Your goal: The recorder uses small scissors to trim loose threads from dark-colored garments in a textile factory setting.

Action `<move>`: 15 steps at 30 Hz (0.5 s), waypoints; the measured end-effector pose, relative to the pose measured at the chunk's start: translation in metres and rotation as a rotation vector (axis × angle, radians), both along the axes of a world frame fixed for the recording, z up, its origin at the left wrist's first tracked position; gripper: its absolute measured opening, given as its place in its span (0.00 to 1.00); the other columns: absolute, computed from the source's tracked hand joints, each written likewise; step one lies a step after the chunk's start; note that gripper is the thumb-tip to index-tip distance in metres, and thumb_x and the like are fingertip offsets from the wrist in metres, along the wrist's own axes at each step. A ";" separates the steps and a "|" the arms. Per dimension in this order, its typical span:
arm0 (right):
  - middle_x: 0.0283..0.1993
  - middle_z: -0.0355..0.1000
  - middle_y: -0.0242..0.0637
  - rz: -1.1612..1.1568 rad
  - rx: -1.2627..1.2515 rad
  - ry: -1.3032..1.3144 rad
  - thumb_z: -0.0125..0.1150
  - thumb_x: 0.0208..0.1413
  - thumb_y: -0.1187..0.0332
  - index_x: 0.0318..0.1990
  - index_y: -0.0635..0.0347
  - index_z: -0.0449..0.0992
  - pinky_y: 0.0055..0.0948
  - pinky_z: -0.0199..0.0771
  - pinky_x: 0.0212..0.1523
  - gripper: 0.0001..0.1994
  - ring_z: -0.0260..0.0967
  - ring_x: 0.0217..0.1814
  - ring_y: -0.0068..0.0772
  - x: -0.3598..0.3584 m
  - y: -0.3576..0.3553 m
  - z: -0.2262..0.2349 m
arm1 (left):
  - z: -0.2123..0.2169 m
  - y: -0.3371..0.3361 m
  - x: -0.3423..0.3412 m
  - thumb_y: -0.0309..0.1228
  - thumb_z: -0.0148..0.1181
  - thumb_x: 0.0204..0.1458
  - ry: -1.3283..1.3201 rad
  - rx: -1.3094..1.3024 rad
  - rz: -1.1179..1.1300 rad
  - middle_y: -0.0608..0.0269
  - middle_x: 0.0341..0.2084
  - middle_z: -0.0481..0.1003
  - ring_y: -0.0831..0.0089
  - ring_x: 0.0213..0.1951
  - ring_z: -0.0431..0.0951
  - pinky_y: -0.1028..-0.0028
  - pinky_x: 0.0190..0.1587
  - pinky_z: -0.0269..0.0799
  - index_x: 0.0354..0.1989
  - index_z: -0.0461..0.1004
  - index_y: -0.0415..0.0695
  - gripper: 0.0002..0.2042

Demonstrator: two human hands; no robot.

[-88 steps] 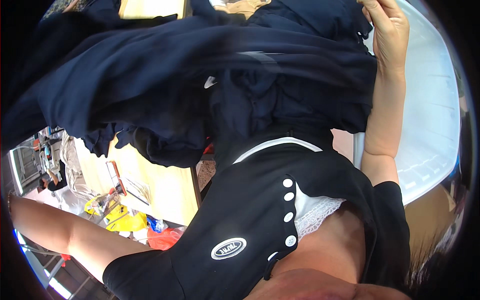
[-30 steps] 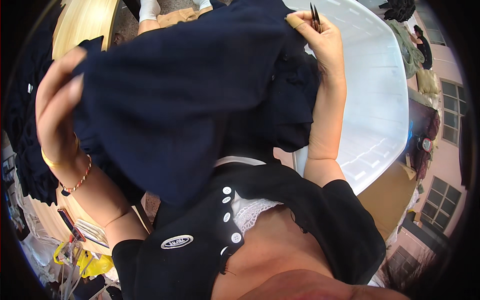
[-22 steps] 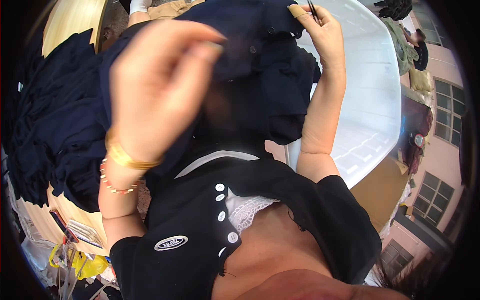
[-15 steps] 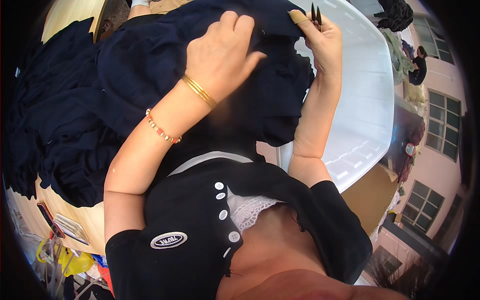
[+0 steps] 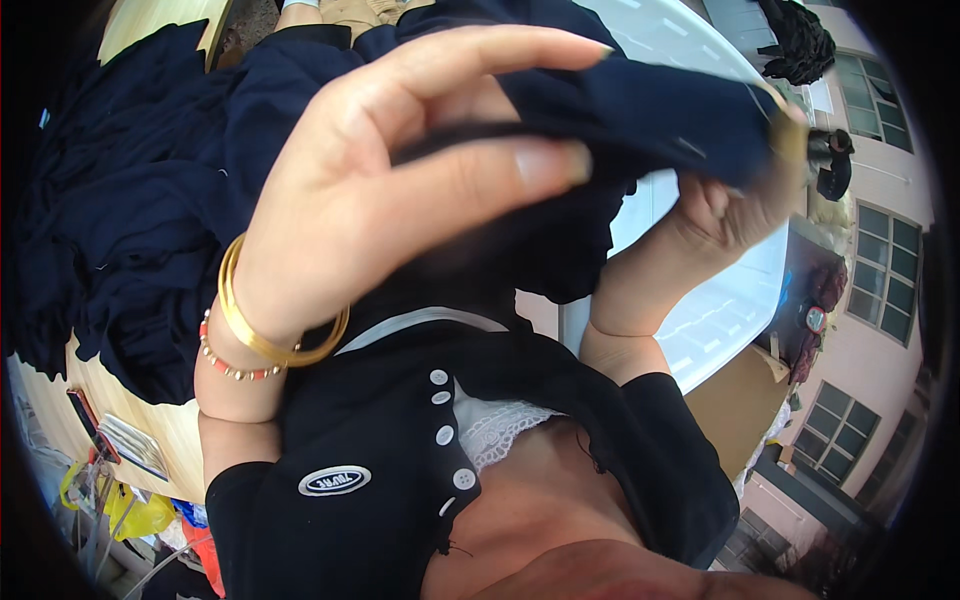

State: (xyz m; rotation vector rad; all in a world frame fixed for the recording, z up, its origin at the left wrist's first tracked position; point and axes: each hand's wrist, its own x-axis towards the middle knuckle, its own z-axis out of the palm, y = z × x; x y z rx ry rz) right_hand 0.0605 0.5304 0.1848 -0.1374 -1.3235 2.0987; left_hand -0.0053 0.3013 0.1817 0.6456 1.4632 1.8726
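A dark navy piece of cloth (image 5: 670, 110) is raised toward me and stretched between my hands. My right hand (image 5: 735, 215) pinches its right end, with a tan cover on the thumb. Small dark thread snips (image 5: 820, 148) seem to jut out beyond that hand, blurred. On the left, my left hand (image 5: 350, 180), with gold bangles, has its thumb and index finger stretched apart. Cloth passes between and behind those fingers; the other fingers are partly hidden. Below the hands, more navy cloth hangs over my lap.
A heap of navy garments (image 5: 120, 230) covers the wooden table (image 5: 155, 430) at left. To the right stands a large white plastic tub (image 5: 735, 290), with a cardboard box (image 5: 735, 400) below it. Yellow bags (image 5: 145, 515) are at lower left. A person stands far off at right.
Both hands have lifted the cloth closer to me. My right hand moved right and down, pulling the cloth's end along. My left hand turned palm-up, spreading thumb and index finger.
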 end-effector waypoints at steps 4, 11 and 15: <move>0.33 0.74 0.39 0.221 0.178 -0.073 0.51 0.63 0.64 0.45 0.69 0.74 0.14 0.48 0.15 0.14 0.54 0.12 0.16 -0.044 0.011 -0.044 | -0.046 -0.007 -0.016 0.25 0.56 0.56 -0.026 0.110 0.227 0.59 0.44 0.79 0.76 0.48 0.76 0.79 0.55 0.66 0.48 0.78 0.38 0.13; 0.35 0.68 0.33 0.183 1.054 -0.008 0.49 0.65 0.64 0.55 0.67 0.69 0.13 0.56 0.32 0.18 0.59 0.31 0.15 -0.067 -0.029 -0.028 | -0.065 -0.016 -0.035 0.29 0.62 0.54 -0.397 0.308 0.377 0.64 0.38 0.80 0.80 0.40 0.79 0.82 0.48 0.70 0.44 0.79 0.39 0.11; 0.31 0.71 0.33 0.039 1.335 0.104 0.67 0.52 0.68 0.45 0.58 0.77 0.21 0.70 0.32 0.13 0.69 0.30 0.24 -0.076 -0.037 -0.037 | -0.070 -0.016 -0.042 0.29 0.62 0.54 -0.463 0.352 0.366 0.65 0.38 0.80 0.80 0.40 0.78 0.82 0.47 0.70 0.44 0.79 0.38 0.11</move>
